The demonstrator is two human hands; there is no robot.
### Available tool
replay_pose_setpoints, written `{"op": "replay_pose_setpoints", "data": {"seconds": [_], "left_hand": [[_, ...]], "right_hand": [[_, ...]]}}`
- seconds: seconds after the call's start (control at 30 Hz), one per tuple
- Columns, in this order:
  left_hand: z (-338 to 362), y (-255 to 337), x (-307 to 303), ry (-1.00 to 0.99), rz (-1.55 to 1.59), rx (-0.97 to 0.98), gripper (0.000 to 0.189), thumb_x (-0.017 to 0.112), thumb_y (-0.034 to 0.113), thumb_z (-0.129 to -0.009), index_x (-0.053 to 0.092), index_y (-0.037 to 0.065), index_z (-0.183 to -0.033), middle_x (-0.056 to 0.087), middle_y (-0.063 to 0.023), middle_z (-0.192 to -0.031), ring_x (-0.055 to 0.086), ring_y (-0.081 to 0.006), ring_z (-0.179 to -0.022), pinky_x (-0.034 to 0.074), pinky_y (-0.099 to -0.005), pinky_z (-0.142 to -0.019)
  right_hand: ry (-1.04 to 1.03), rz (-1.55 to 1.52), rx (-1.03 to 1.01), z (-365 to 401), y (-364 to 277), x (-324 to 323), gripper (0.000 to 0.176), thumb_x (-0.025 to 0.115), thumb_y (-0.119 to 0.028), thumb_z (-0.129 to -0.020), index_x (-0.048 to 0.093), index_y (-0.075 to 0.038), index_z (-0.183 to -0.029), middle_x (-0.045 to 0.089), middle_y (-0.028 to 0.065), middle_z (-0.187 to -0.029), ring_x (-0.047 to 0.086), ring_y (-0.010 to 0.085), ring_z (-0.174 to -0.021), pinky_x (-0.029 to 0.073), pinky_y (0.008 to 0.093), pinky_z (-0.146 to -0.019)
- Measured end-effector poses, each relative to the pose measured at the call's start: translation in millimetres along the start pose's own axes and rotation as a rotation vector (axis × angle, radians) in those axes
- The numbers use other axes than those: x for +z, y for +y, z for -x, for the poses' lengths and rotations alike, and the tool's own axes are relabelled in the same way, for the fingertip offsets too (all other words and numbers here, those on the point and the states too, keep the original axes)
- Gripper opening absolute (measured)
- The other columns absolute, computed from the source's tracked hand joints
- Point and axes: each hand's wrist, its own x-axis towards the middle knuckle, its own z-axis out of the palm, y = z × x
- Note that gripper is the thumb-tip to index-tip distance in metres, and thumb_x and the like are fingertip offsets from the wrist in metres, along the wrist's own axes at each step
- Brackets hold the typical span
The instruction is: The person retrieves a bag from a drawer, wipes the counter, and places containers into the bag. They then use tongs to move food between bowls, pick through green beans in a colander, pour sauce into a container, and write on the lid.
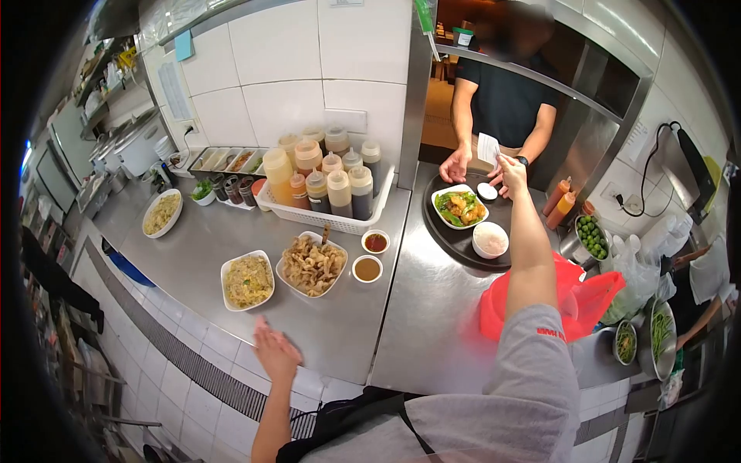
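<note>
My right hand [509, 174] reaches out over the round dark tray [441, 236], its fingers pinching a white paper slip [488, 148]. Facing it across the pass window, a person's hand [455, 167] hangs over the tray's far rim. On the tray sit a dish of greens and fried pieces [460, 207], a bowl of rice [490, 240] and a small white dish [487, 190]. My left hand [276, 351] is at the counter's front edge, fingers stretched out and holding nothing. Nearest to it are a bowl of fried rice [248, 282] and a bowl of fried battered pieces [312, 265].
Two sauce cups [367, 268] stand beside the fried pieces. A white basket [363, 224] holds several squeeze bottles against the wall. Under my right arm bulges a red plastic bag [494, 309]. Green limes [591, 236] fill a metal bowl at the right. Another rice bowl [163, 214] stands far left.
</note>
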Motion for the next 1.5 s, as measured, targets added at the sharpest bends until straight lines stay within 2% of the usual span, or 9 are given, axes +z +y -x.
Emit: {"op": "replay_pose_setpoints", "data": {"seconds": [0.27, 0.4, 0.53, 0.67, 0.73, 0.8, 1.03, 1.3, 1.5], "left_hand": [[34.2, 63.2, 6.1, -0.245, 0.148, 0.370, 0.056, 0.044, 0.025, -0.083, 0.030, -0.003, -0.130, 0.028, -0.0209, -0.136, 0.024, -0.0356, -0.127, 0.017, -0.0485, -0.103], [31.0, 54.7, 14.4, -0.174, 0.226, 0.512, 0.056, 0.044, 0.024, -0.083, 0.031, -0.004, -0.129, 0.031, -0.0204, -0.134, 0.026, -0.0353, -0.126, 0.019, -0.0486, -0.102], [33.1, 56.9, 18.5, -0.070, 0.230, 0.529, 0.052, 0.041, 0.024, -0.084, 0.034, -0.003, -0.128, 0.035, -0.0184, -0.133, 0.030, -0.0346, -0.124, 0.021, -0.0479, -0.101], [33.1, 52.8, 23.1, -0.054, 0.167, 0.488, 0.050, 0.039, 0.025, -0.085, 0.035, -0.002, -0.128, 0.035, -0.0184, -0.133, 0.031, -0.0333, -0.124, 0.022, -0.0469, -0.100], [29.9, 54.6, 27.4, -0.053, 0.122, 0.443, 0.050, 0.040, 0.024, -0.085, 0.035, -0.002, -0.128, 0.034, -0.0183, -0.134, 0.031, -0.0330, -0.124, 0.022, -0.0468, -0.100], [37.7, 70.5, 28.6, -0.050, 0.078, 0.379, 0.050, 0.041, 0.023, -0.085, 0.035, -0.002, -0.128, 0.033, -0.0183, -0.134, 0.030, -0.0326, -0.124, 0.022, -0.0467, -0.100], [84.0, 137.6, 41.5, 0.071, 0.050, 0.221, 0.049, 0.046, 0.020, -0.082, 0.037, -0.002, -0.125, 0.033, -0.0186, -0.133, 0.030, -0.0331, -0.123, 0.023, -0.0462, -0.100], [94.4, 150.4, 34.3, 0.149, 0.018, 0.234, 0.046, 0.046, 0.022, -0.083, 0.041, -0.004, -0.121, 0.042, -0.0185, -0.126, 0.037, -0.0337, -0.117, 0.030, -0.0430, -0.095], [86.5, 148.5, 36.5, 0.210, 0.013, 0.393, 0.044, 0.044, 0.015, -0.079, 0.041, -0.004, -0.118, 0.041, -0.0180, -0.126, 0.039, -0.0334, -0.114, 0.031, -0.0404, -0.094]], "right_hand": [[0.544, 0.050, -0.392, 11.2, -7.6, -44.8, 0.019, 0.056, -0.015, -0.082, 0.055, -0.006, -0.098, 0.058, 0.0050, -0.092, 0.058, 0.0146, -0.070, 0.052, 0.0304, -0.055], [0.380, -0.391, -0.195, 124.0, -69.7, -137.6, 0.023, 0.056, -0.012, -0.080, 0.050, -0.005, -0.100, 0.056, 0.0054, -0.088, 0.057, 0.0145, -0.074, 0.052, 0.0285, -0.057], [0.616, -0.417, -0.082, 183.3, -29.0, -241.9, 0.037, 0.062, -0.009, -0.075, 0.049, 0.001, -0.108, 0.058, 0.0076, -0.092, 0.059, 0.0163, -0.078, 0.052, 0.0282, -0.057], [0.740, -0.153, -0.079, 215.6, 58.0, -311.0, 0.028, 0.063, -0.013, -0.075, 0.057, 0.001, -0.098, 0.062, 0.0109, -0.080, 0.061, 0.0209, -0.068, 0.049, 0.0314, -0.056], [0.939, 0.701, -0.282, 222.4, 109.5, -311.0, 0.026, 0.057, -0.021, -0.077, 0.055, -0.002, -0.094, 0.062, 0.0195, -0.079, 0.060, 0.0348, -0.070, 0.047, 0.0405, -0.061], [0.765, 0.633, -0.261, 220.7, 138.2, -280.6, 0.025, 0.052, -0.025, -0.078, 0.053, -0.004, -0.091, 0.060, 0.0222, -0.079, 0.056, 0.0424, -0.075, 0.044, 0.0471, -0.067], [0.194, 0.960, -0.527, 221.2, 180.0, -221.1, 0.013, 0.049, -0.018, -0.076, 0.053, -0.008, -0.083, 0.058, 0.0127, -0.079, 0.061, 0.0297, -0.070, 0.048, 0.0403, -0.057], [0.257, 0.902, -0.872, 207.7, 206.7, -226.3, 0.018, 0.052, -0.015, -0.072, 0.058, -0.003, -0.084, 0.055, 0.0066, -0.069, 0.059, 0.0219, -0.063, 0.047, 0.0313, -0.053], [0.144, 0.798, -0.780, 209.8, 270.6, -204.6, 0.019, 0.053, -0.020, -0.074, 0.060, -0.009, -0.088, 0.062, 0.0095, -0.079, 0.061, 0.0258, -0.070, 0.048, 0.0369, -0.059]]}}
